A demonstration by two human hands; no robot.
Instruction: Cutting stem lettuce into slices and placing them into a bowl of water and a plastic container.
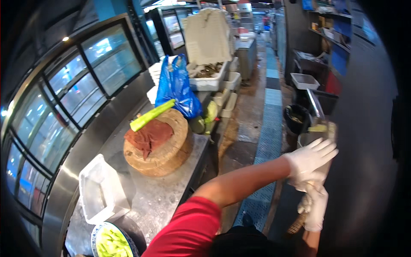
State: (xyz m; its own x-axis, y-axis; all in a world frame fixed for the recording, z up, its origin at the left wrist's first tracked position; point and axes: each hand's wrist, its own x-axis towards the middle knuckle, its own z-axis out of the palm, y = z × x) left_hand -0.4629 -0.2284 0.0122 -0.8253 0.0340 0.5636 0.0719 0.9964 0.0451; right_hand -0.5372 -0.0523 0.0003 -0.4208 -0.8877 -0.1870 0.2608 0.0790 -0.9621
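Observation:
My left hand (310,158), in a white glove, reaches out to the right with its fingers extended, near a shiny metal pipe (316,104). My right hand (316,205), also gloved, is just below it, close to the left wrist. A brownish, textured thing (298,221) shows beside the right hand; what it is and whether the hand grips it are unclear. To the left, a round wooden chopping block (160,163) carries a reddish-brown cloth (151,135) and a peeled green vegetable stalk (152,115).
On the steel counter (154,199) stand a white plastic container (104,192) and a patterned bowl of cut green pieces (112,241). Behind the block are a blue plastic bag (176,86) and an open foam box (208,83). A black bucket (295,119) stands by the blue floor matting (269,144).

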